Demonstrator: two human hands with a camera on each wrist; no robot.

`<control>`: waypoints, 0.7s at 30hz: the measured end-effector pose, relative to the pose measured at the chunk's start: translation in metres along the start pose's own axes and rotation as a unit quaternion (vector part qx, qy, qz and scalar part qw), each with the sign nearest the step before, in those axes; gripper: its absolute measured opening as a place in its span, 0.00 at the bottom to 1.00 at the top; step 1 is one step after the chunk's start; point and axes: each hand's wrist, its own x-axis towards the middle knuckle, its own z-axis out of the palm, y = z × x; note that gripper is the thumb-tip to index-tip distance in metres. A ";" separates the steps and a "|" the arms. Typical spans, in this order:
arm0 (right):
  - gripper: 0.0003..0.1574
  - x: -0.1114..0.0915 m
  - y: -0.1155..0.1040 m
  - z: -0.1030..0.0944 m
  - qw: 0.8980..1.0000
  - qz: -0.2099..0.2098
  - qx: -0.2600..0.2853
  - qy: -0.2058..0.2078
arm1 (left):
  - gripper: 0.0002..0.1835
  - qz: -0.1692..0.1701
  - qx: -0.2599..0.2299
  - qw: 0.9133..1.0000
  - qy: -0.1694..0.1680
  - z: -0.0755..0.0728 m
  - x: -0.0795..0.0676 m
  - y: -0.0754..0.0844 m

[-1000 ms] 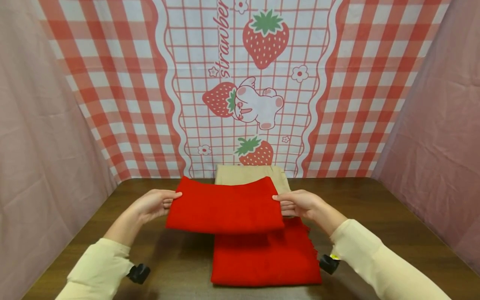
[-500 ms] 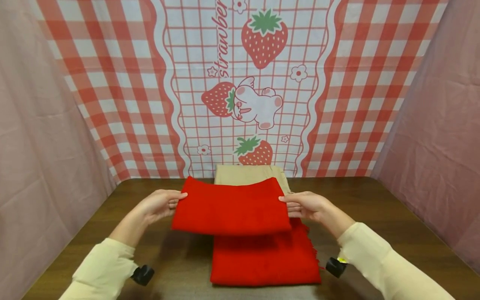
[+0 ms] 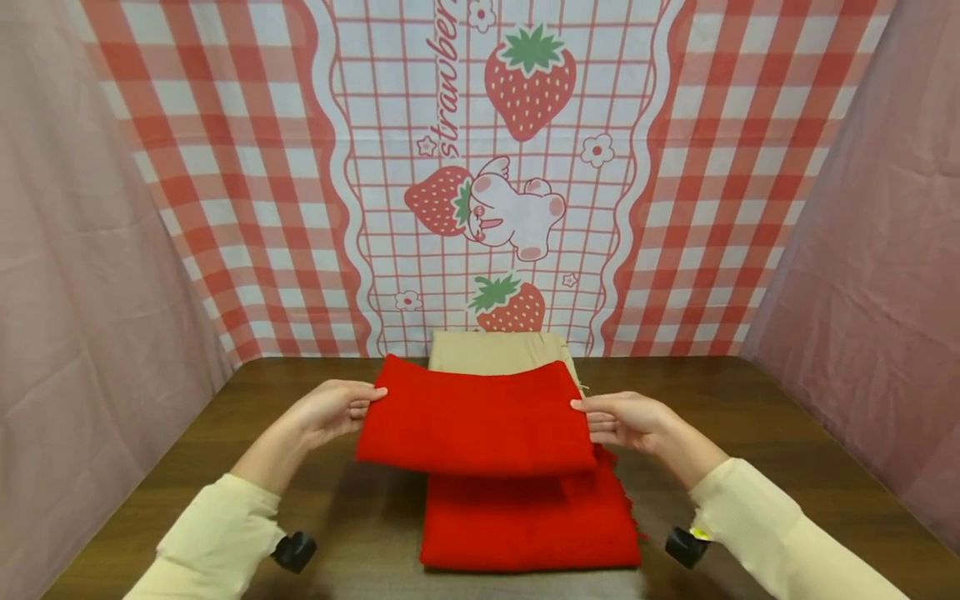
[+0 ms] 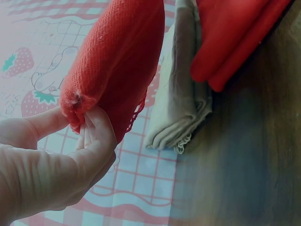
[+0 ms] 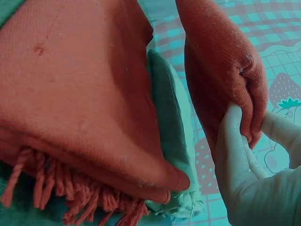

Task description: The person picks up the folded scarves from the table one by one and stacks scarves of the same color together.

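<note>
Both hands hold up a folded red scarf [image 3: 480,425] by its two short sides. The left hand [image 3: 333,412] pinches its left side between thumb and fingers, and the right hand [image 3: 626,421] pinches the right side. Below it lies a second folded red scarf [image 3: 528,533] on the table, with twisted fringe [image 5: 89,193] along one edge in the right wrist view. The raised scarf overlaps the back part of this one in the head view. Behind stands a folded beige cloth [image 3: 483,353], partly hidden; its layered end [image 4: 176,127] shows in the left wrist view.
The brown wooden table [image 3: 757,467] reaches back to a checked strawberry-print curtain [image 3: 300,167]. Pink drapes [image 3: 862,275] hang at both sides. Black wrist cameras [image 3: 294,552] are worn below the cream sleeves.
Both hands have moved to the right and slightly down with the raised red scarf, so it sits more over the lower one. The lower scarf and beige cloth have stayed put.
</note>
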 end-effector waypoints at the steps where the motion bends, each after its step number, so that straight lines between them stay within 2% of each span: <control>1: 0.44 -0.001 0.001 -0.001 1.000 0.000 0.000 0.001 | 0.06 -0.001 0.001 1.000 0.001 0.001 0.000 0.000; 6: 0.44 -0.005 0.004 -0.004 1.000 0.003 0.000 0.006 | 0.08 -0.003 0.010 1.000 0.002 0.006 -0.002 -0.001; 16: 0.45 -0.012 0.007 -0.006 1.000 0.010 0.016 0.006 | 0.04 -0.003 -0.001 1.000 -0.012 0.011 -0.001 -0.004; 21: 0.36 -0.016 0.008 -0.006 0.999 0.005 0.046 -0.005 | 0.05 -0.007 -0.007 1.000 -0.006 0.013 -0.003 -0.006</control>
